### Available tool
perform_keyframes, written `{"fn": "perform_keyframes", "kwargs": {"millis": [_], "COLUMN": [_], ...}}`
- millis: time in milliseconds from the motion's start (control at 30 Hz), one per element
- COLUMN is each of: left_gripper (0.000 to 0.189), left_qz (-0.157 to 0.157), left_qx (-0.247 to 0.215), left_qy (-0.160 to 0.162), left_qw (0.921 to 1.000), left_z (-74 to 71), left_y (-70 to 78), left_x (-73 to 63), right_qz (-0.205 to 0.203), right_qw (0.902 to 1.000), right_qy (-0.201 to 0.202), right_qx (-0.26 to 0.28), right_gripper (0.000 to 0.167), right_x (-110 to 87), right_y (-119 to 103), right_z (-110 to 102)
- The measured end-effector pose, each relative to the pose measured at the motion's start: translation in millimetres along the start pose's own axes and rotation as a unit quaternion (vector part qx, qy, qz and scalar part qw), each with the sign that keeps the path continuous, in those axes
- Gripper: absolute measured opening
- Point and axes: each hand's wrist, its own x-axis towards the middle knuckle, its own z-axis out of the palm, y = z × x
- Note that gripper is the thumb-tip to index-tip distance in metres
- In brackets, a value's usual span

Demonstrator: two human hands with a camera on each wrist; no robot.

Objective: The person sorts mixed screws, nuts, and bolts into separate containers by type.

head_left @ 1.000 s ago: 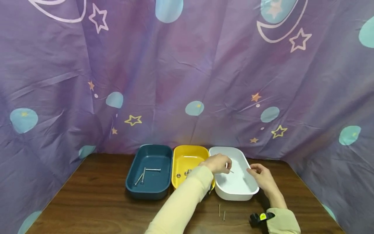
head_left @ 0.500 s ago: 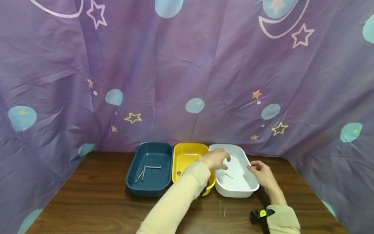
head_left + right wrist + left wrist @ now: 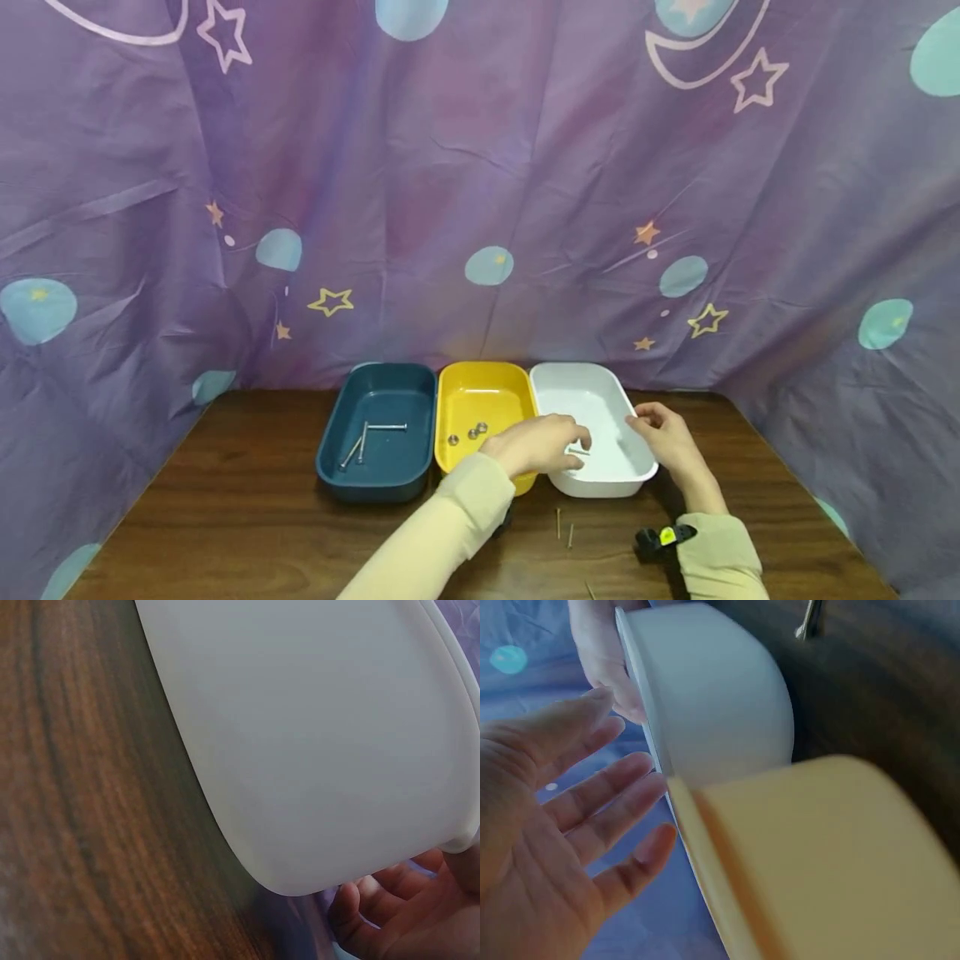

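Observation:
My left hand (image 3: 536,443) hovers over the near left part of the white tray (image 3: 581,377), its fingers spread and relaxed with nothing between them. A small screw (image 3: 581,452) lies on that tray's floor, partly behind those fingers. In the left wrist view the left hand (image 3: 577,795) is seen palm-on beside the rims of the white tray (image 3: 712,697) and the yellow tray (image 3: 832,855). My right hand (image 3: 673,450) holds the white tray's right rim. The right wrist view shows the right hand's fingers (image 3: 382,907) curled at the rim of the white tray (image 3: 315,750).
Left of the white tray stand the yellow tray (image 3: 487,372) with several nuts (image 3: 453,439) and the dark blue tray (image 3: 378,487) with long bolts (image 3: 387,427). Thin screws (image 3: 558,523) lie on the wooden table (image 3: 240,500) in front. A purple curtain (image 3: 420,183) hangs behind.
My left hand has let go of a screw, which now lies in the white tray, and has drawn back toward the near left. My right hand stays at the rim.

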Motion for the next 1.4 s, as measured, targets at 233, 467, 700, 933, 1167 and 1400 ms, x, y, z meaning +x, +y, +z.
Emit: {"fn": "perform_keyframes", "kwargs": {"millis": [233, 467, 700, 933, 1167, 1400], "left_gripper": [0.025, 0.026, 0.027, 0.031, 0.029, 0.016], "left_qz": [0.023, 0.046, 0.070, 0.053, 0.038, 0.042], "left_qx": [-0.013, -0.006, -0.039, -0.082, -0.061, -0.062], "left_qy": [0.050, 0.073, 0.028, -0.074, -0.111, -0.107], "left_qw": [0.9984, 0.9962, 0.9964, 0.9925, 0.9912, 0.9914], "left_z": [3.7, 11.2, 29.6, 48.8, 63.0, 68.0], "left_y": [9.1, 24.3, 42.7, 58.6, 65.5, 67.0], "left_x": [-23.4, -41.4, -50.6, -52.5, -54.3, -60.7], "right_qz": [-0.015, -0.023, -0.020, -0.019, -0.013, -0.005], "right_qw": [0.9999, 0.9997, 0.9998, 0.9998, 0.9999, 1.0000], "right_qy": [0.000, -0.002, 0.000, 0.000, 0.003, 0.001], "right_qx": [-0.001, 0.009, -0.002, 0.005, -0.001, -0.002], "right_gripper": [0.031, 0.029, 0.029, 0.031, 0.029, 0.030], "right_x": [3.7, 6.4, 8.0, 8.1, 4.9, 1.8], "right_y": [-5, -9, -10, -11, -7, -5], "right_z": [2, 3, 2, 2, 2, 5]}}
